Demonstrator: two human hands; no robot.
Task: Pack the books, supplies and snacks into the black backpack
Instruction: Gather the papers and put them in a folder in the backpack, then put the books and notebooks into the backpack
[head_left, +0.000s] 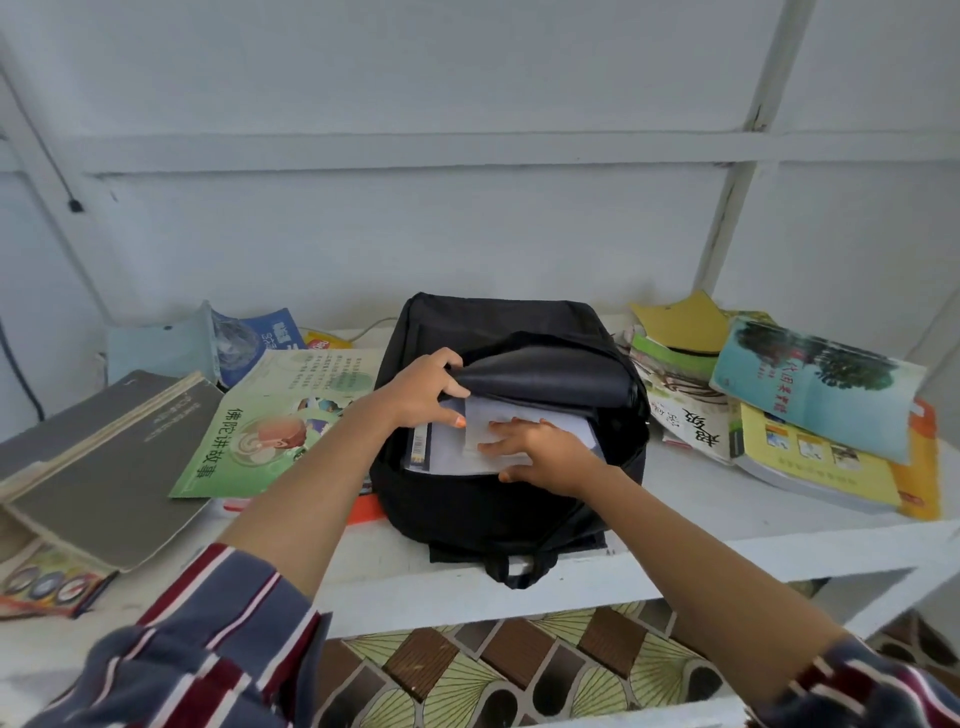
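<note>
gripping the flap (545, 371) of the backpack (467, 504) with the left hand (426, 389); pressing papers (449, 449) inside with the right hand (543, 452), fingers (506, 427) straight and spread; amid books (815, 384) on a shelf (675, 543).

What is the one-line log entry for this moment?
left hand grips black backpack flap open | right hand presses white book inside | green book not yet packed

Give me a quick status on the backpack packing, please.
Left hand grips the flap, backpack open. Right hand flat on white papers inside. Green book, teal book unpacked.
</note>
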